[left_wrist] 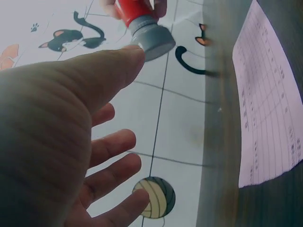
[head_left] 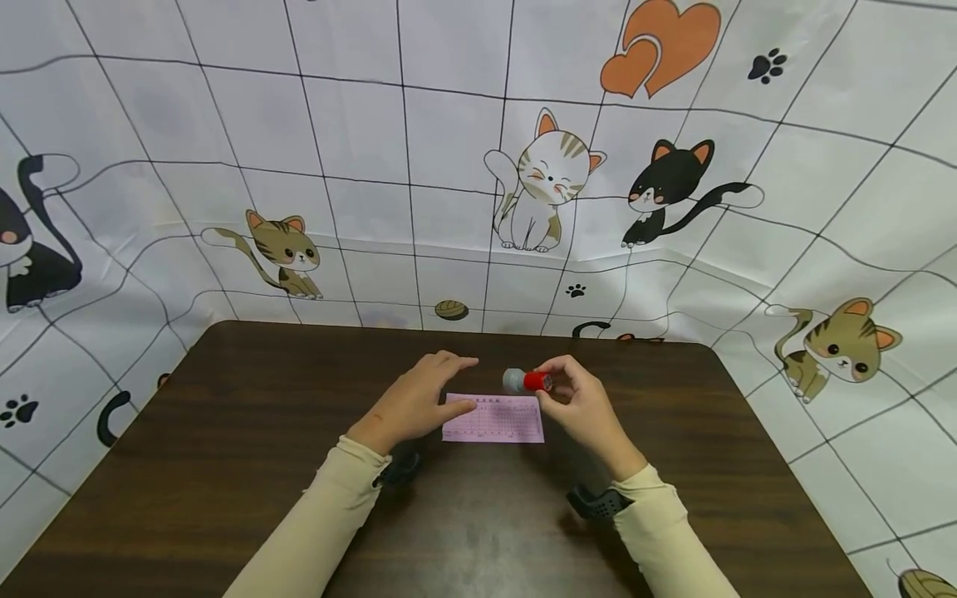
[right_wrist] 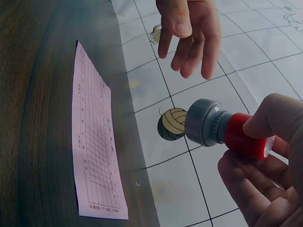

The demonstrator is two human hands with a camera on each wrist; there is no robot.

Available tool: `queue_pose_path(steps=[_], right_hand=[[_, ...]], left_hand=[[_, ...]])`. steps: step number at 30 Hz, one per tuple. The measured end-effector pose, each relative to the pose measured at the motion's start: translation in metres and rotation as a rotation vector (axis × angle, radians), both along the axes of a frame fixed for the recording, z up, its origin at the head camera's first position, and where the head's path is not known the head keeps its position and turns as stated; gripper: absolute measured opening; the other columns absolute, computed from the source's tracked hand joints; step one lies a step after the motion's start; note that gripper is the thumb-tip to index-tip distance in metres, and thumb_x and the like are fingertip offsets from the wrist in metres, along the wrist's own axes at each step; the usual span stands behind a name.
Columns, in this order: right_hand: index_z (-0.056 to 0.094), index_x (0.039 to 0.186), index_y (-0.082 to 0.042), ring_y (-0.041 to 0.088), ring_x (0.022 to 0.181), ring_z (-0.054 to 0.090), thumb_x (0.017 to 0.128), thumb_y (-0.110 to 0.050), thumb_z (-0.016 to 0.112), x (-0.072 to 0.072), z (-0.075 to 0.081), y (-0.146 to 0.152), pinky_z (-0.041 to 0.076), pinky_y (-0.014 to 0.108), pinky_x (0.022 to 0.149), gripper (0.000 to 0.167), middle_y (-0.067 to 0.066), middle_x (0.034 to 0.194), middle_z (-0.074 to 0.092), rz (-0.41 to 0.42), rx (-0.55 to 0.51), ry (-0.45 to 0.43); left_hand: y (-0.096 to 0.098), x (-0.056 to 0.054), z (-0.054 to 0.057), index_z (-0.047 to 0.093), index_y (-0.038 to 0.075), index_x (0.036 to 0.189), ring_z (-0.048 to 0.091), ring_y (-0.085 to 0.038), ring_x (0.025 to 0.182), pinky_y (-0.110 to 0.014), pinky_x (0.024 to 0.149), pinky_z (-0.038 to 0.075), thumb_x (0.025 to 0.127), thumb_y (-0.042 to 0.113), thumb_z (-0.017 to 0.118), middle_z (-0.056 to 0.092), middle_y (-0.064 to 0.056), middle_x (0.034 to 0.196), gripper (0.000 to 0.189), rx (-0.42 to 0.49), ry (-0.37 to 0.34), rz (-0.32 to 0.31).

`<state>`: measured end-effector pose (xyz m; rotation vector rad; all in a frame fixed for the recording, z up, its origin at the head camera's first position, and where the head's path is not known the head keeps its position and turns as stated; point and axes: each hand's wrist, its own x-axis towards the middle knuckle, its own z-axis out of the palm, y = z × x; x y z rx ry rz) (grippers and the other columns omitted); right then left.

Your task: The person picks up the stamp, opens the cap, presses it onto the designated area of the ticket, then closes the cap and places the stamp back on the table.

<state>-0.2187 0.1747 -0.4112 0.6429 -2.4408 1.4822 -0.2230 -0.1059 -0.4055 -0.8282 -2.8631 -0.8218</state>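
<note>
My right hand (head_left: 581, 407) pinches a capped hand stamp (right_wrist: 244, 135) by its red barrel, thumb on one side and fingers on the other. The stamp's grey cap (right_wrist: 201, 122) points toward my left hand (head_left: 419, 399). That hand has its fingers spread and nothing in them; in the left wrist view its thumb overlaps the edge of the cap. Below both hands a pink printed form (head_left: 497, 419), ruled like a table, lies flat on the table.
The dark wooden table (head_left: 284, 465) reaches to a white sheet backdrop (head_left: 359, 208) with a black grid and cartoon cats. Dark bands (head_left: 598, 502) sit at both wrists, by the cream sleeves (head_left: 665, 531).
</note>
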Motion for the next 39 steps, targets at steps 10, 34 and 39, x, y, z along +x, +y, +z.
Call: queue_pose_path(steps=[10, 34, 39], right_hand=[[0.062, 0.118, -0.001, 0.03, 0.099, 0.074, 0.09, 0.006, 0.075, -0.003, -0.006, -0.004, 0.059, 0.049, 0.09, 0.032, 0.018, 0.116, 0.071, 0.106, -0.019, -0.046], [0.064, 0.116, -0.003, 0.031, 0.108, 0.072, 0.09, 0.007, 0.075, 0.005, -0.007, -0.01, 0.057, 0.044, 0.096, 0.03, 0.016, 0.124, 0.068, 0.25, -0.007, -0.025], [0.063, 0.115, -0.004, 0.032, 0.109, 0.072, 0.089, 0.008, 0.075, 0.006, -0.007, -0.01, 0.057, 0.044, 0.096, 0.031, 0.016, 0.124, 0.067, 0.257, -0.013, -0.024]], left_hand=[[0.008, 0.002, -0.002, 0.046, 0.023, 0.157, 0.048, -0.026, 0.137, -0.05, 0.111, 0.046, 0.093, 0.04, 0.078, 0.051, -0.005, 0.149, 0.074, -0.021, -0.017, -0.028], [0.016, 0.01, 0.005, 0.056, 0.02, 0.149, 0.056, -0.023, 0.128, -0.045, 0.108, 0.05, 0.09, 0.04, 0.081, 0.06, -0.003, 0.14, 0.067, 0.014, 0.086, -0.072], [0.017, 0.011, 0.006, 0.058, 0.02, 0.147, 0.057, -0.021, 0.126, -0.042, 0.107, 0.051, 0.09, 0.039, 0.081, 0.061, -0.002, 0.138, 0.064, 0.015, 0.09, -0.074]])
